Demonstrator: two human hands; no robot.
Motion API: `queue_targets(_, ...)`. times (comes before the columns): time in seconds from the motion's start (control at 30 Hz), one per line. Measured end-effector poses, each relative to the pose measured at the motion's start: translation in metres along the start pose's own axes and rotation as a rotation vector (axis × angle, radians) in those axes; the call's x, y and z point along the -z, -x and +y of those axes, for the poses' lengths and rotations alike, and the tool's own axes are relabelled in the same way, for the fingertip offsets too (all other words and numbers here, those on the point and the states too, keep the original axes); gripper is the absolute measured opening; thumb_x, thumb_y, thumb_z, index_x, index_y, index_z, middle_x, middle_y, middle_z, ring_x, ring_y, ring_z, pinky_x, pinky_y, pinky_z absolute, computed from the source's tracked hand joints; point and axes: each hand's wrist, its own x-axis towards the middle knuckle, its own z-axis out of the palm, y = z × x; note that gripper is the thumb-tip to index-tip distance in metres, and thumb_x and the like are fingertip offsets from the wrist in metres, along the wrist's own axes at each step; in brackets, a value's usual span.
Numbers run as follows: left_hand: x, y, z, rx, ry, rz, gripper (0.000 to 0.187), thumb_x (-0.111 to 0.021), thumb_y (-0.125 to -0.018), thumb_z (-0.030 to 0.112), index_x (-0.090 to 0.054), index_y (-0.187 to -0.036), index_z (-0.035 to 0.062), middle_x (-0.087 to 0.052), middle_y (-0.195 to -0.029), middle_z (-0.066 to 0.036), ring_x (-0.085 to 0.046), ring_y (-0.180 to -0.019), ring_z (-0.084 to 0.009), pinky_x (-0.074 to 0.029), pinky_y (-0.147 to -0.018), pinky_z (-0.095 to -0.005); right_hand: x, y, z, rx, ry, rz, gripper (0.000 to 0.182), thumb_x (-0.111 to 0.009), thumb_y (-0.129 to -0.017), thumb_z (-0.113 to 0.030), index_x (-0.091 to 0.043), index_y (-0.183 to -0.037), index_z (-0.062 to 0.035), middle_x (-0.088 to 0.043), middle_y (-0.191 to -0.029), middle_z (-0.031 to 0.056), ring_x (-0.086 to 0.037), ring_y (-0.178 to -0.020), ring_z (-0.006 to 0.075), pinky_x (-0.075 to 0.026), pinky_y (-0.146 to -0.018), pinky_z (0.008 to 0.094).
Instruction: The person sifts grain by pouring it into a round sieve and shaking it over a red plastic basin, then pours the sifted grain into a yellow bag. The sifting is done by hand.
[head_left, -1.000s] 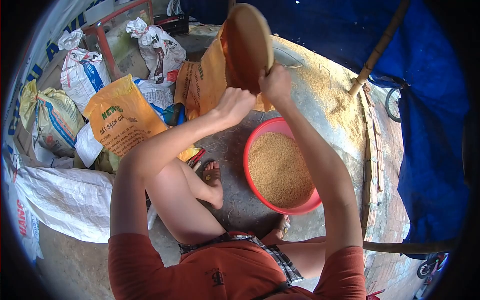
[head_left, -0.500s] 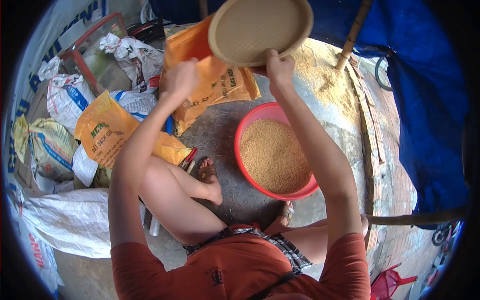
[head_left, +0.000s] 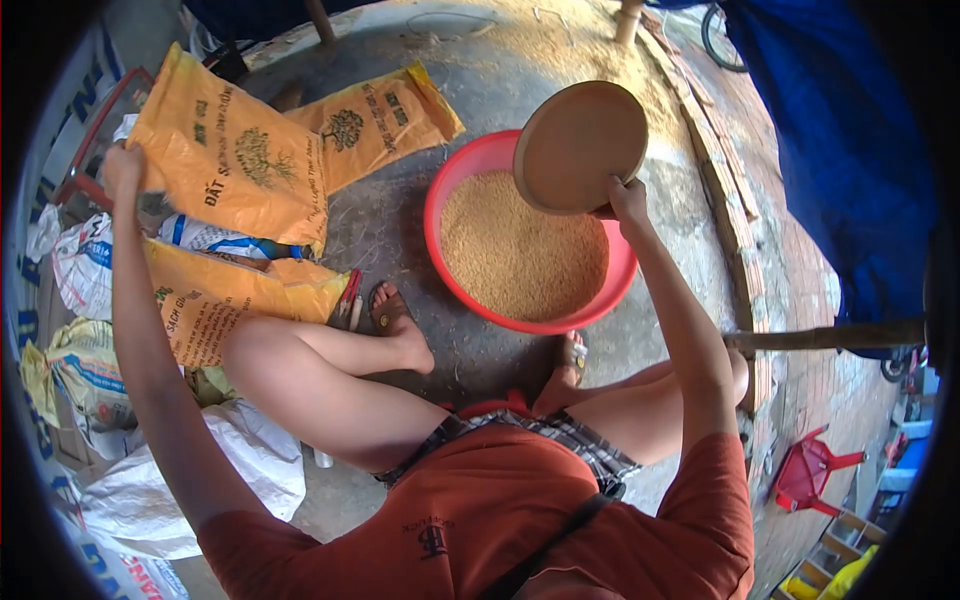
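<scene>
My left hand (head_left: pixel 125 172) is closed on the edge of an orange printed sack (head_left: pixel 225 150), which is pulled out flat to the left. In my right hand (head_left: pixel 628 200) is a round woven tray (head_left: pixel 582 145), gripped by its near rim and tilted over the right part of a red basin (head_left: pixel 436 235). Tan grain-like material (head_left: pixel 520 250) fills much of the basin, and the tray hides part of its far right side. The basin stands on the floor in front of me, between my feet and the sack.
Another orange sack (head_left: pixel 220 300) lies by my left knee, with red-handled tools (head_left: pixel 350 295) beside it. White sacks (head_left: pixel 210 480) are piled at left. A brick edging (head_left: pixel 725 200), blue tarp (head_left: pixel 850 180) and horizontal pole (head_left: pixel 830 337) are on the right. Loose tan material (head_left: pixel 560 45) covers the floor beyond.
My left hand has moved left and stretched the orange sack out with it. The tray in my right hand has come down and nearer, over the basin. The view has shifted too.
</scene>
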Motion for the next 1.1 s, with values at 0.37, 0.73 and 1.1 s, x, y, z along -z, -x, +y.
queue_targets(0.37,0.011,0.076,0.116,-0.65,0.028,0.562,0.036,-0.052,-0.073,0.022,-0.052,-0.105,0.0061,-0.055,-0.099,-0.015,-0.05,-0.095,-0.0311,-0.038,-0.081,-0.0427,0.032,-0.011,0.078,0.175,0.793,0.065,0.034,-0.041,-0.081,-0.033,-0.051,-0.106,-0.0128,-0.059,-0.079,0.0188,-0.058,-0.076,0.0335,-0.046,-0.066,0.0428)
queue_targets(0.73,-0.145,0.366,0.244,-0.488,0.389,-0.833,0.07,-0.056,-0.074,0.031,-0.018,-0.128,0.0062,-0.03,-0.123,-0.021,-0.03,-0.115,-0.0363,-0.025,-0.095,-0.0476,0.007,-0.011,0.1,0.296,0.714,0.121,0.033,-0.042,-0.082,-0.032,-0.047,-0.108,-0.0125,-0.057,-0.089,0.0203,-0.053,-0.083,0.0385,-0.042,-0.069,0.0471)
queue_targets(1.1,-0.199,0.434,0.215,-0.094,0.55,-1.036,0.068,-0.044,-0.08,0.019,0.0,-0.13,0.008,-0.028,-0.12,-0.028,-0.034,-0.111,-0.0408,-0.03,-0.091,-0.047,-0.042,-0.015,0.167,-0.027,0.117,0.038,0.027,-0.05,-0.082,-0.026,-0.05,-0.099,-0.0043,-0.058,-0.07,0.0152,-0.059,-0.05,0.0225,-0.048,-0.042,0.032)
